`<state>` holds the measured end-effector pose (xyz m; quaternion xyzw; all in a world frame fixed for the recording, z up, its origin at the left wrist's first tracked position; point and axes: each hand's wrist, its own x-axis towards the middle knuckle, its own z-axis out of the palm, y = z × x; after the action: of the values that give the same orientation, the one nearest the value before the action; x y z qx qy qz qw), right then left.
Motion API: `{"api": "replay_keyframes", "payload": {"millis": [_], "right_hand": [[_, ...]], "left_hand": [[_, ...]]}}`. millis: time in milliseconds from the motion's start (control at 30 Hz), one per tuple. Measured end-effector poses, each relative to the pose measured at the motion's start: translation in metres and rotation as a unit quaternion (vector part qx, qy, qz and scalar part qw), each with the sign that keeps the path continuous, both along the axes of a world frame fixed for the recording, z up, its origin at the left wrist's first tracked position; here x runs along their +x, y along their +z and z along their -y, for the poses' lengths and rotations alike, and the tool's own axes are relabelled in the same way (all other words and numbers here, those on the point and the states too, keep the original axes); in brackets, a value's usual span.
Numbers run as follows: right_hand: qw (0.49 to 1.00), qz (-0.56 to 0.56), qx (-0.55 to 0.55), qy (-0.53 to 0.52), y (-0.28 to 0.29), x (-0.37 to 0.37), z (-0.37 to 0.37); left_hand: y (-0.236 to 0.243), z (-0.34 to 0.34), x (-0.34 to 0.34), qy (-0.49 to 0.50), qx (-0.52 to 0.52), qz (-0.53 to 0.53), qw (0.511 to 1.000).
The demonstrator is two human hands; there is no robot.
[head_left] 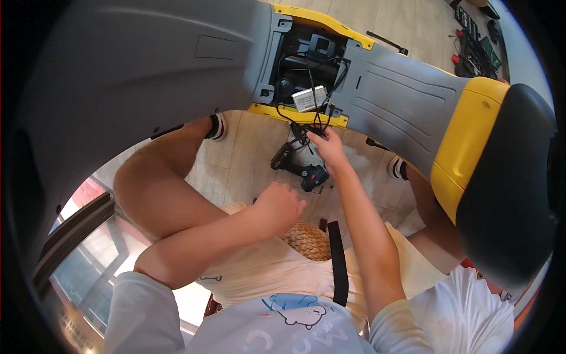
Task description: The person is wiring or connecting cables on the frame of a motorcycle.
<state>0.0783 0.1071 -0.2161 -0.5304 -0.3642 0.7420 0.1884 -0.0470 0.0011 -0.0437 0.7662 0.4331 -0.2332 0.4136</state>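
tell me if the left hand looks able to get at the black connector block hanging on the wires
Probably yes. The left hand is a loose fist just below and left of the black connector block, with only open air between them. The right hand grips the black wires above it, not blocking that side.

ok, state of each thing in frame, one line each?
Grey and yellow vehicle body: upside down, bottom compartment open.
Black wires: hanging out of the compartment.
White box: sitting at the opening.
Right hand: pinching the wires.
Left hand: closed, holding nothing visible.
Black connector: dangling loose.
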Motion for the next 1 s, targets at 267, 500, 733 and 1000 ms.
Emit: {"api": "replay_keyframes", "payload": {"millis": [267, 500, 733, 1000], "right_hand": [[0.988, 0.098, 0.099, 0.067, 0.002, -0.017, 0.008], [0.92, 0.175, 0.311, 0.164, 0.028, -0.031, 0.017], [0.927, 0.181, 0.274, 0.182, 0.06, -0.045, 0.027], [0.949, 0.069, 0.244, 0.187, 0.082, -0.059, 0.022]], "left_hand": [[0.006, 0.006, 0.01, -0.03, 0.038, 0.008, 0.999], [0.003, 0.004, 0.014, -0.012, 0.032, 0.006, 0.999], [0.004, 0.005, 0.012, -0.013, 0.085, 0.005, 0.996], [0.003, 0.006, 0.008, 0.002, 0.093, 0.005, 0.996]]}}
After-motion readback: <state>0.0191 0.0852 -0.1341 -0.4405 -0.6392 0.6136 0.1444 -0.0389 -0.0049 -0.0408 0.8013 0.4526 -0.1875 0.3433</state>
